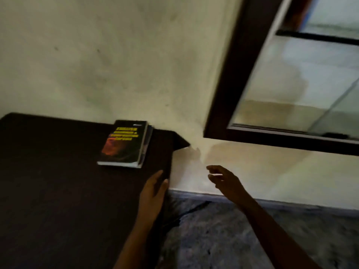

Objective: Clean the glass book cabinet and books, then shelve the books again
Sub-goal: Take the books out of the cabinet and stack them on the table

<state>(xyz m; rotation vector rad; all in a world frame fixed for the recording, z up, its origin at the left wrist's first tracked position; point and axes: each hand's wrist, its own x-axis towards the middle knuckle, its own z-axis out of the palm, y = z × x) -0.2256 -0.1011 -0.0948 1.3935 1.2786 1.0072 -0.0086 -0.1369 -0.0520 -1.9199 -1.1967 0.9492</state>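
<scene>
Your left hand [153,189] is reaching out flat, fingers straight and empty, over the right edge of the dark brown tabletop [48,191]. Whether it is touching the wood is not clear. Your right hand [223,179] is hovering off the table beside it, fingers loosely spread and holding nothing. Farther along the table, the black paperback with yellow lettering and a red-orange cover [124,142] is lying flat on at least one other book, near the wall. The dark-framed glass book cabinet [229,74] is hanging up to the right. You are probably going for those books. Next, reach forward, grip the stack by its sides and carry it right.
</scene>
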